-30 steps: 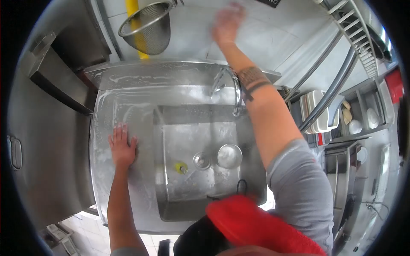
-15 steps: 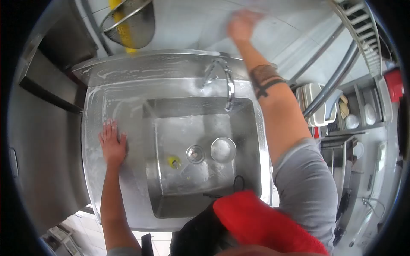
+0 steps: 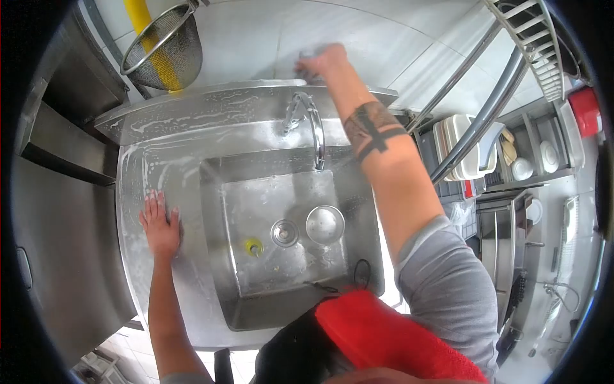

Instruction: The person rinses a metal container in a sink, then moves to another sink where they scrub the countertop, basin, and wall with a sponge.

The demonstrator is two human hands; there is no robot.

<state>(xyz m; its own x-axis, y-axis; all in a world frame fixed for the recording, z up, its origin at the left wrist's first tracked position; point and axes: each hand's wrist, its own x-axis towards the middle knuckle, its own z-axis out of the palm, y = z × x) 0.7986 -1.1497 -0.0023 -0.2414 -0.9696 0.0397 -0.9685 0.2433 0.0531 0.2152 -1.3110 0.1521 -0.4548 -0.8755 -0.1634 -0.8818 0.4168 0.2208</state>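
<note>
My left hand (image 3: 160,225) lies flat with spread fingers on the wet steel drainboard (image 3: 185,275), left of the sink basin (image 3: 256,205). At the tiled wall (image 3: 364,38), just above the backsplash (image 3: 192,115), is my right hand (image 3: 321,63). Its fingers are bent and blurred, and something greyish seems to be at them; what it is cannot be made out. Below and left of that hand stands the curved faucet (image 3: 316,131). In the basin are a round metal bowl (image 3: 325,225), the drain (image 3: 284,233) and a small yellow-green item (image 3: 254,248).
A mesh strainer (image 3: 173,54) hangs in front of a yellow pipe (image 3: 136,14) at the upper left. Grey pipes (image 3: 486,112), a white rack (image 3: 534,45) and stacked white trays (image 3: 464,147) stand at the right. Soapy streaks mark the backsplash.
My right hand has come down the wall to the left, close to the backsplash. My left hand stays flat on the drainboard. The view has shifted slightly.
</note>
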